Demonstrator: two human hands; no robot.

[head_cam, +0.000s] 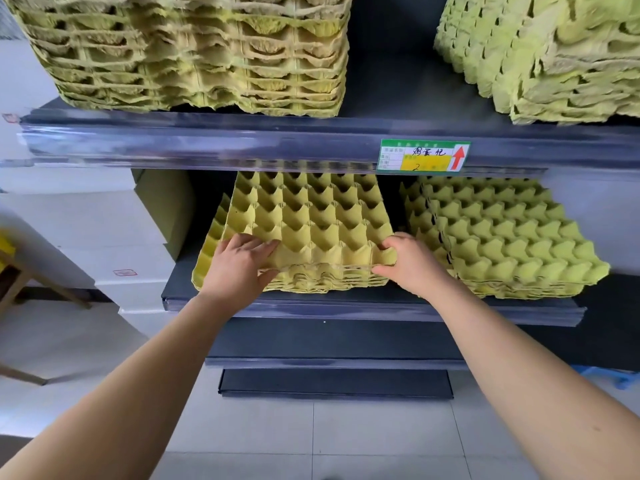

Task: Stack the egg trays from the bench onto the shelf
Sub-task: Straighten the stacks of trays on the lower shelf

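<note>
Tray (311, 220) sits on top of a low stack (329, 284) on the lower shelf (346, 308), its front edge slightly raised. The left hand (239, 261) pinches its front-left corner and the right hand (412, 261) its front-right. Another stack (512, 244) lies just beside it, to the right.

Four egg tray stacks (304, 216) show: two on the upper shelf (207, 140), two on the lower shelf (346, 306). Two hands (239, 265) and one label (424, 155) appear.

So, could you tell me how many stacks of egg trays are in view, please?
4: upper-left stack, upper-right stack, lower-middle stack gripped by left hand and right hand, lower-right stack. Others may hide behind.
</note>
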